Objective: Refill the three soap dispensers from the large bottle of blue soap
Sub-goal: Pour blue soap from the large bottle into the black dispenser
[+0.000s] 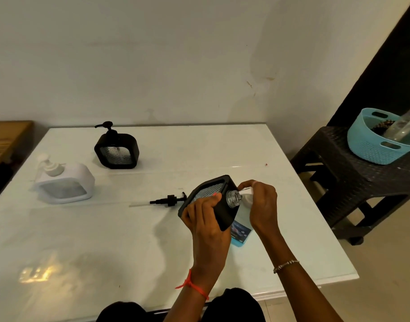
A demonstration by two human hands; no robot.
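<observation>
While the refill of one dispenser is in hand, the items stand as follows, by size.

White table: bears all task items. Dark stool to its right, carrying a blue basket; neither concerns the task.

White dispenser, left, pump fitted, apparently not yet opened. Black dispenser, far side, pump likewise fitted.

Second black dispenser: lifted and tilted, its clear threaded neck open and turned towards the bottle. Left hand closed around its body, fingers wrapped over the front face.

Large bottle of blue soap: mostly hidden behind the held dispenser and the right hand; blue label and base show at the table. Right hand closed about its white top, just beside the open neck. Whether soap is flowing cannot be told.

Removed pump: lying flat on the table, just left of the held dispenser.

Judgement: first of three fills. Next move calls for spout aligned squarely to the narrow neck, a slow pour, then the pump screwed back on.
</observation>
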